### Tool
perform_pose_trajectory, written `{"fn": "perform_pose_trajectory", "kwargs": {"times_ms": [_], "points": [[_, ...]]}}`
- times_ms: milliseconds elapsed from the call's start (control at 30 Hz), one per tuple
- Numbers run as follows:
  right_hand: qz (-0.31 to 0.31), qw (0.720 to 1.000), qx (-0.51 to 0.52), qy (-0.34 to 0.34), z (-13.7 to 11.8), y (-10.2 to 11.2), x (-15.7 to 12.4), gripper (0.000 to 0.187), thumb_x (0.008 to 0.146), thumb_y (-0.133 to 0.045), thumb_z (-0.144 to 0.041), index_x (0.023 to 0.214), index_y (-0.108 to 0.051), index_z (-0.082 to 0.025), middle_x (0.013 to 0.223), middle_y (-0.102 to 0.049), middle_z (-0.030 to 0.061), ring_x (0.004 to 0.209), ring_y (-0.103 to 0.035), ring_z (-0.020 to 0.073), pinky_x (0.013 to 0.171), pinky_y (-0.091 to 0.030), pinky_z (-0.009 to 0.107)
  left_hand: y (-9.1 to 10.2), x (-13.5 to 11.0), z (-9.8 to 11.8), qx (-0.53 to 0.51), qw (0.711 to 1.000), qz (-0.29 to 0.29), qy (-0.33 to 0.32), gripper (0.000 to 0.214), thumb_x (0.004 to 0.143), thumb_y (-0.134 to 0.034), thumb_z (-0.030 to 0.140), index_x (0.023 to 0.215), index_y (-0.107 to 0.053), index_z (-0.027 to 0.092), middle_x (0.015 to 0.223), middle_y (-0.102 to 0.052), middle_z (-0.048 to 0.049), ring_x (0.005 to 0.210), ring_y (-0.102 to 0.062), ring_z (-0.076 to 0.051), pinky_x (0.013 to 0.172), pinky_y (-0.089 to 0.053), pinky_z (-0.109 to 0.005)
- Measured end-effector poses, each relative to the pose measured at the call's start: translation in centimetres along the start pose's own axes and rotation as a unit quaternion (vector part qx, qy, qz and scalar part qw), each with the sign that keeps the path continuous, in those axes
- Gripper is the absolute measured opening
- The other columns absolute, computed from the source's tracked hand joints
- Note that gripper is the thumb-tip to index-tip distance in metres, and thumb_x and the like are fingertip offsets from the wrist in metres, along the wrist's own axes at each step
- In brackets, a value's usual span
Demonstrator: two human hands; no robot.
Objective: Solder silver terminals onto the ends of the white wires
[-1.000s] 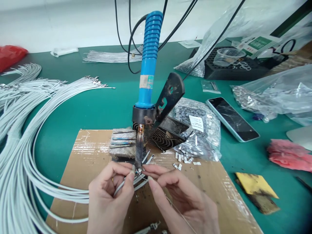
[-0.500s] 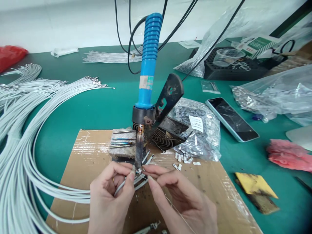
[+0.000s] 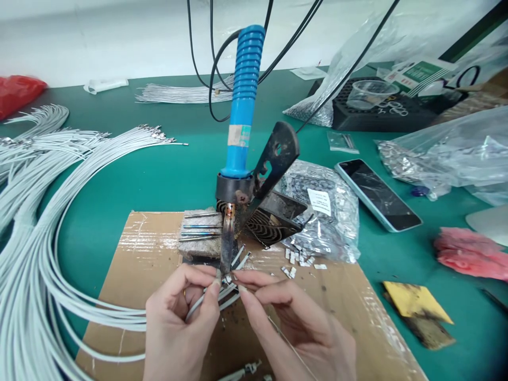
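Note:
A blue-handled soldering iron [image 3: 243, 100] stands tip-down in a black metal stand [image 3: 275, 159]. My left hand [image 3: 184, 312] pinches a white cable [image 3: 194, 308] close under the iron's tip, its finger and thumb pressed together. A small pale metal piece [image 3: 227, 279] sits at the tip between both hands; whether it is joined to the cable is too small to tell. From the right, my right hand [image 3: 297, 317] is closed on a thin solder wire [image 3: 291, 346], which trails down across the palm. More white cable ends [image 3: 243, 259] lie just behind the fingertips.
A thick bundle of white cables [image 3: 51, 254] curves along the left. Small metal pieces [image 3: 301, 257] are scattered on the cardboard [image 3: 130, 254] beside a clear plastic bag [image 3: 337, 227]. To the right lie a phone [image 3: 379, 196] and a stained yellow sponge [image 3: 416, 301]. Black cords hang overhead.
Both hands hold nearly the same place at the iron's tip. My right thumb and fingers have shifted very slightly; nothing has been let go.

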State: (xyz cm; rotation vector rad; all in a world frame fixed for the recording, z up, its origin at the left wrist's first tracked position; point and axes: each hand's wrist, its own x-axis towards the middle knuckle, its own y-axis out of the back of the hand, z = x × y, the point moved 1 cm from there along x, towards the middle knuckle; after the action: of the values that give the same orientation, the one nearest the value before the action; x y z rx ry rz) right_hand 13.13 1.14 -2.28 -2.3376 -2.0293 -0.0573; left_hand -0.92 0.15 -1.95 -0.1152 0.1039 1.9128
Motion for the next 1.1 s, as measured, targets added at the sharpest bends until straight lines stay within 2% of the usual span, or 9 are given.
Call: {"fn": "perform_pose_trajectory", "kwargs": {"times_ms": [100,267,367,433,633,800,933,1000,1100], "points": [[-0.005,1.0,-0.005,0.013,-0.1,0.1,0.0,0.02,0.083,-0.075,-0.011,0.071,-0.072,-0.026,0.096,-0.083,-0.003,0.085,-0.079,0.0128,0.079,-0.058,0.014,-0.3,0.0,0.2,-0.003,1.0,-0.002,-0.009,0.015,0.079,-0.076,0.007,0.071,-0.075,0.02,0.081,-0.082,-0.0011,0.068,-0.075,-0.012,0.065,-0.057,-0.012],[-0.014,0.999,-0.019,0.024,-0.2,0.1,0.0,0.019,0.084,-0.075,-0.01,0.072,-0.073,-0.025,0.096,-0.084,-0.0004,0.085,-0.08,0.0152,0.076,-0.058,0.016,-0.4,-0.1,0.1,-0.024,0.998,0.052,0.004,0.016,0.077,-0.076,0.008,0.068,-0.074,0.02,0.078,-0.079,0.0001,0.064,-0.072,-0.01,0.061,-0.055,-0.01],[-0.007,0.999,-0.037,0.024,-0.2,0.1,-0.1,0.019,0.084,-0.075,-0.013,0.069,-0.072,-0.024,0.094,-0.084,0.0005,0.082,-0.08,0.0157,0.074,-0.058,0.017,0.0,0.0,-0.3,-0.006,1.0,-0.006,0.01,0.014,0.083,-0.075,0.011,0.072,-0.075,0.02,0.084,-0.081,-0.0022,0.065,-0.073,-0.011,0.064,-0.056,-0.013],[-0.004,0.999,-0.047,0.022,-0.1,0.0,-0.2,0.02,0.084,-0.075,-0.014,0.068,-0.071,-0.024,0.093,-0.084,0.001,0.08,-0.08,0.0158,0.073,-0.058,0.017,0.3,0.0,-0.6,-0.003,1.0,-0.021,0.014,0.014,0.086,-0.073,0.013,0.074,-0.075,0.02,0.086,-0.081,-0.0026,0.067,-0.073,-0.011,0.066,-0.057,-0.014],[-0.001,0.998,-0.062,0.011,-0.1,0.0,-0.3,0.021,0.084,-0.075,-0.016,0.065,-0.069,-0.023,0.094,-0.084,0.0018,0.08,-0.08,0.0162,0.072,-0.058,0.017,0.6,0.2,-0.9,-0.016,1.0,-0.018,0.019,0.015,0.086,-0.074,0.012,0.073,-0.075,0.02,0.086,-0.08,-0.0023,0.07,-0.074,-0.011,0.066,-0.056,-0.013],[0.013,1.0,-0.028,-0.008,-0.1,0.1,-0.6,0.019,0.085,-0.073,-0.017,0.069,-0.068,-0.024,0.095,-0.082,0.0002,0.081,-0.078,0.0137,0.074,-0.058,0.015,-0.2,-0.1,-0.6,-0.035,0.999,0.009,0.03,0.014,0.076,-0.079,0.01,0.068,-0.074,0.019,0.081,-0.077,-0.0015,0.065,-0.071,-0.012,0.061,-0.054,-0.014],[0.067,0.997,0.016,-0.039,0.9,2.0,-0.2,0.012,0.094,-0.072,-0.03,0.082,-0.069,-0.026,0.075,-0.074,-0.0033,0.07,-0.072,0.01,0.069,-0.057,0.012,-0.8,-1.0,-0.6,-0.05,0.996,0.061,0.04,0.014,0.072,-0.08,0.012,0.064,-0.072,0.019,0.075,-0.076,-0.0013,0.065,-0.065,-0.011,0.058,-0.049,-0.013],[0.071,0.993,0.072,-0.06,1.6,3.7,0.2,0.025,0.097,-0.068,-0.043,0.08,-0.074,-0.025,0.069,-0.072,-0.0023,0.068,-0.07,0.0103,0.068,-0.057,0.012,-0.8,-1.7,-0.8,-0.043,0.996,0.058,0.043,0.014,0.071,-0.081,0.013,0.063,-0.071,0.02,0.074,-0.075,-0.0014,0.065,-0.064,-0.012,0.055,-0.046,-0.014],[0.074,0.975,0.186,-0.095,2.6,6.3,0.7,0.04,0.093,-0.065,-0.057,0.092,-0.085,-0.022,0.092,-0.082,0.0063,0.084,-0.076,0.018,0.08,-0.063,0.022,-0.7,-3.2,-1.4,0.008,0.998,0.037,0.057,0.013,0.074,-0.08,0.019,0.065,-0.072,0.021,0.078,-0.077,-0.0036,0.061,-0.064,-0.013,0.047,-0.042,-0.016]]}}
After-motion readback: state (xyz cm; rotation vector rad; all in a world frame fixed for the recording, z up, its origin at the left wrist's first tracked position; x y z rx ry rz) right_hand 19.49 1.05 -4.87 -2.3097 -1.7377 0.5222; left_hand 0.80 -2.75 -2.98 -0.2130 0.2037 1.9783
